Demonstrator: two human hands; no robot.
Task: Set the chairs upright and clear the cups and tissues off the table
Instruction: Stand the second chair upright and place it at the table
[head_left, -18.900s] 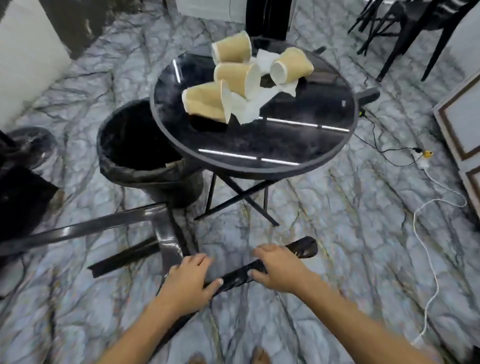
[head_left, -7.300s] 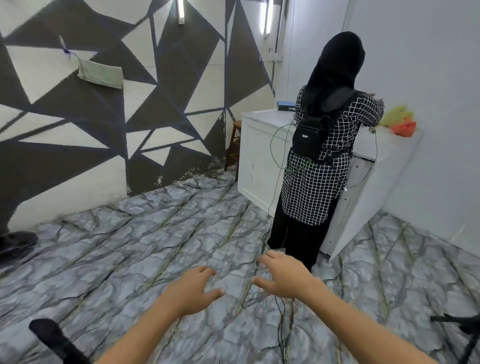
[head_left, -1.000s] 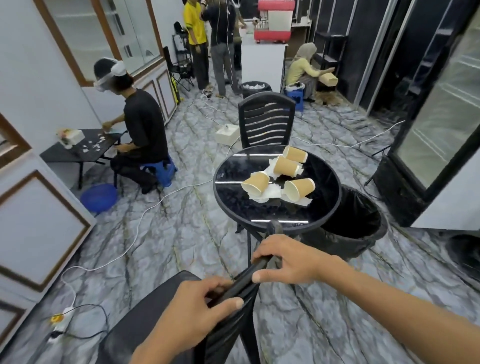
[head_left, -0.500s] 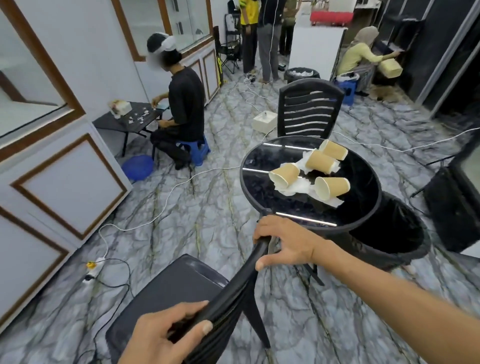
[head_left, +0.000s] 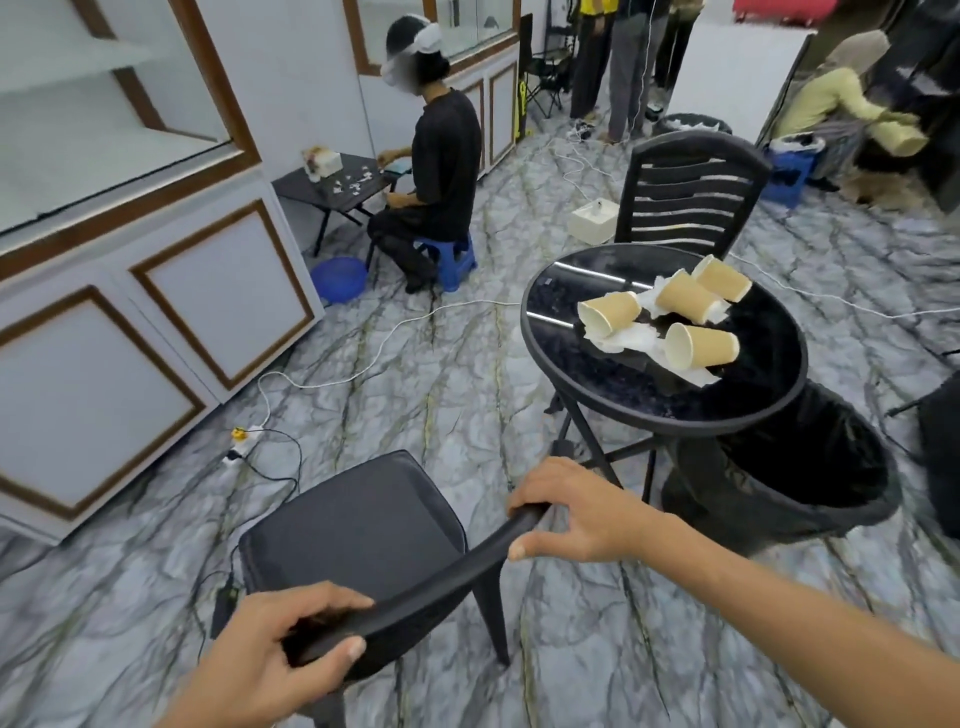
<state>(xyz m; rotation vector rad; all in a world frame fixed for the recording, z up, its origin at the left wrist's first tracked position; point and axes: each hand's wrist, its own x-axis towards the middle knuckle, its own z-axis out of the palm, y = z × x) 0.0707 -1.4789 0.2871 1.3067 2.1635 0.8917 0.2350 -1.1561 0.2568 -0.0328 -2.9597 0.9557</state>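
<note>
A black plastic chair (head_left: 358, 525) stands upright just in front of me, its seat facing away. My left hand (head_left: 270, 660) grips the left end of its top rail and my right hand (head_left: 576, 512) holds the right end. Right of it stands a round black glass table (head_left: 649, 395). Several tan paper cups (head_left: 701, 345) lie on their sides there on crumpled white tissues (head_left: 631, 338). A second black chair (head_left: 688, 192) stands upright behind the table.
A black lined bin (head_left: 795, 467) sits under the table's right side. White and black cables (head_left: 374, 353) cross the marble floor. A white cabinet (head_left: 130, 291) lines the left wall. A person on a blue stool (head_left: 441, 171) sits at a low table; other people stand behind.
The view has shifted left and nearer, so the table now sits farther right. The chair has swung round and its seat shows more fully. Both hands keep hold of its top rail.
</note>
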